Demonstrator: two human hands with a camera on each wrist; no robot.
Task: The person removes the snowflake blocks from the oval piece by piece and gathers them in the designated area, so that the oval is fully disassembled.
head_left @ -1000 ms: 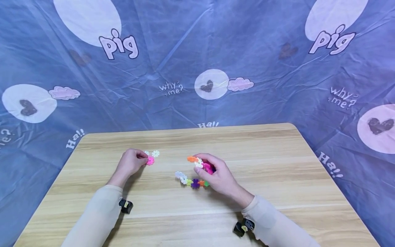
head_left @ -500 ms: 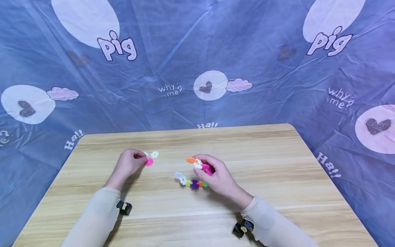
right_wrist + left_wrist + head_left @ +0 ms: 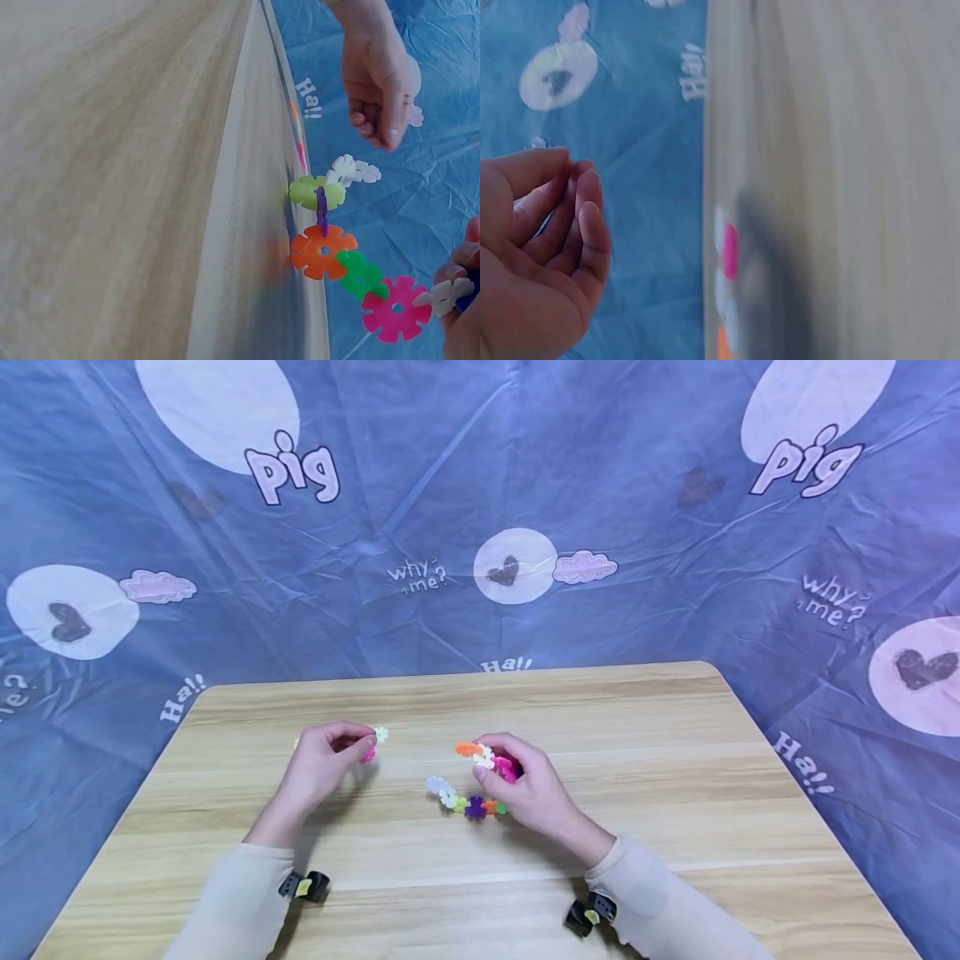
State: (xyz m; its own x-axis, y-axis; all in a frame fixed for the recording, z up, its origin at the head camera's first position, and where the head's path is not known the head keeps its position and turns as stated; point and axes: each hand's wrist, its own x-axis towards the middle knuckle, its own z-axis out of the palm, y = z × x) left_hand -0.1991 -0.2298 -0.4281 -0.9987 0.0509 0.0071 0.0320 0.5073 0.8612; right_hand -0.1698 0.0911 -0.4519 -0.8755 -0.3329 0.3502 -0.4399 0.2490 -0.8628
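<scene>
Our left hand has moved closer to the chain of flower discs, its fingers curled to the thumb, though we cannot tell whether they pinch anything. Our right hand grips that chain, already several discs long; left of it, a pink disc and a white disc lie not yet joined.

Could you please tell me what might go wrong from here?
The chain of flower-shaped pieces stretches out beyond where the right hand holds it, so a joint might slip apart. The left hand is very close to the pink piece and white piece, and could nudge them.
</scene>
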